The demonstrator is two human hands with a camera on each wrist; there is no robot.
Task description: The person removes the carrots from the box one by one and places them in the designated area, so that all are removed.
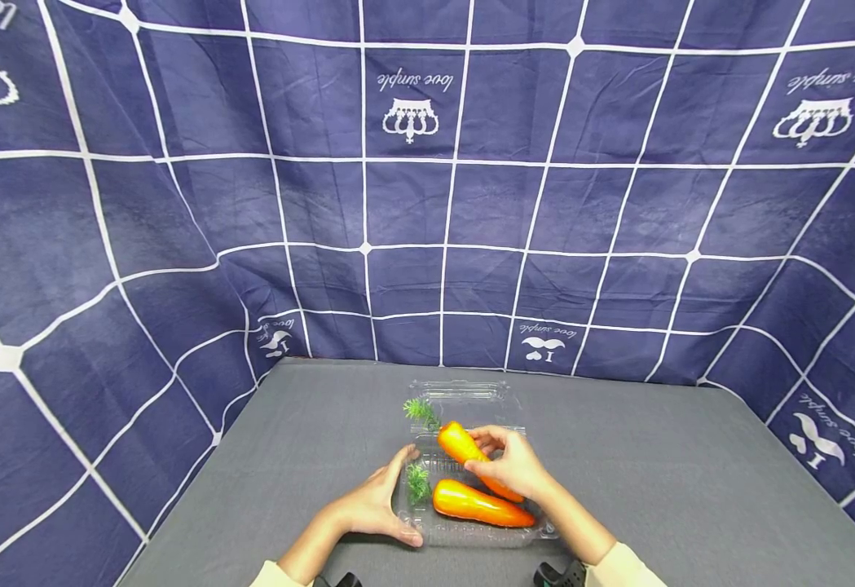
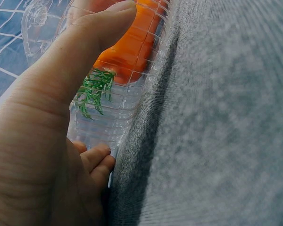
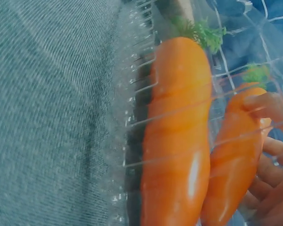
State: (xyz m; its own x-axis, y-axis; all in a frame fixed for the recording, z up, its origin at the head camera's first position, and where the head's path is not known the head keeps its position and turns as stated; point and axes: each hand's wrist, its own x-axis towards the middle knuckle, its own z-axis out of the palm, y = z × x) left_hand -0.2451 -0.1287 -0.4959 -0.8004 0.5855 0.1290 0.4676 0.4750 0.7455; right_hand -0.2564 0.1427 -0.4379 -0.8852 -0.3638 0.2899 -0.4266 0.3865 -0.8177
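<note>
A clear plastic clamshell box (image 1: 464,534) lies on the grey cloth with its lid folded back. My left hand (image 1: 377,501) holds the box at its left end, thumb at the near corner and fingers along the side. One carrot (image 1: 480,503) with a green leafy top (image 1: 417,483) lies in the near part of the box. Behind it, my right hand (image 1: 508,466) grips a second carrot (image 1: 460,443) between thumb and fingers; its thick end is tilted up toward the lid. In the right wrist view, the near carrot (image 3: 179,127) shows through the box wall.
Grey cloth (image 1: 654,456) covers the table around the box. The hinged lid (image 1: 464,395) lies toward the back. Blue curtains (image 1: 500,204) with white grid lines stand behind and at both sides.
</note>
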